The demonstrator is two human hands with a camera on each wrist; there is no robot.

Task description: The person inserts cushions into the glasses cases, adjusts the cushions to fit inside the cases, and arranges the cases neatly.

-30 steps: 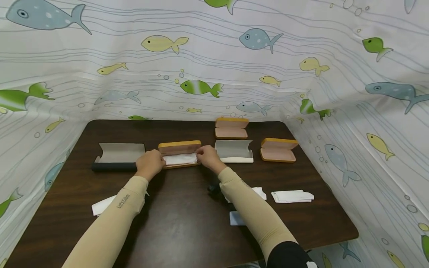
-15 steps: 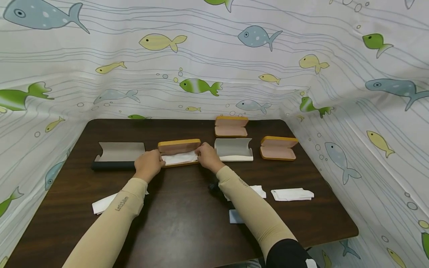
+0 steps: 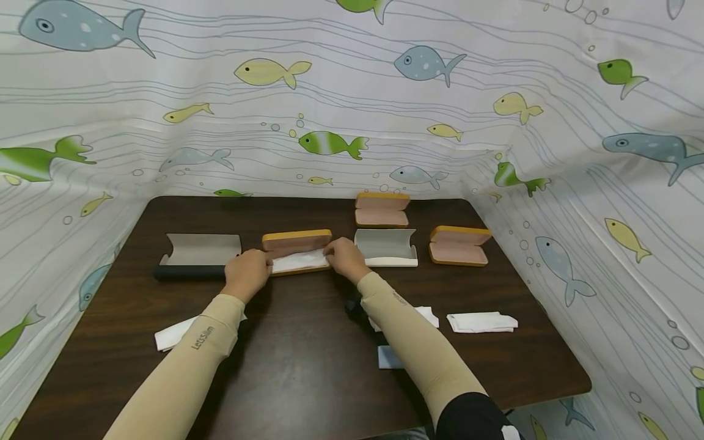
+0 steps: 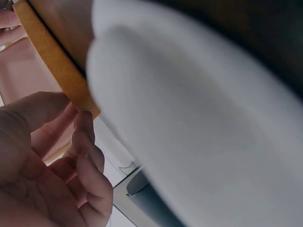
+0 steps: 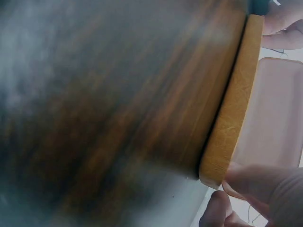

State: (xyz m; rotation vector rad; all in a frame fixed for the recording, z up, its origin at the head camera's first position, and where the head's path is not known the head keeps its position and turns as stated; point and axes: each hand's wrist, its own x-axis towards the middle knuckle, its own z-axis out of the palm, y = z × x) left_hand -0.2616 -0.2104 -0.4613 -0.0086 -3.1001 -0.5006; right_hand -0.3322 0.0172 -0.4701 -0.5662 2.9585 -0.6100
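An orange glasses case [image 3: 297,234] stands open near the middle of the table, lid raised, pink inside. In its lower half lies a folded white cloth [image 3: 299,261]. At the case's left end my left hand [image 3: 246,274] pinches the corner between thumb and fingers; the left wrist view has the thumb against the orange edge [image 4: 52,56]. My right hand [image 3: 346,260] grips the opposite end. Seen from the right wrist, its thumb lies over the case's rim [image 5: 232,109] and a finger is under the corner. Both hands cover the ends of the cloth.
An open black case [image 3: 192,272] lies left, an open white case [image 3: 387,263] right. Two more orange cases [image 3: 382,217] stand open behind and farther right. Folded white cloths [image 3: 481,322] and a light blue piece [image 3: 389,357] lie nearer, partly under the arms.
The head view shifts slightly. Both hands stay at the ends of the orange glasses case with only small finger movement, and the white cloth remains inside.
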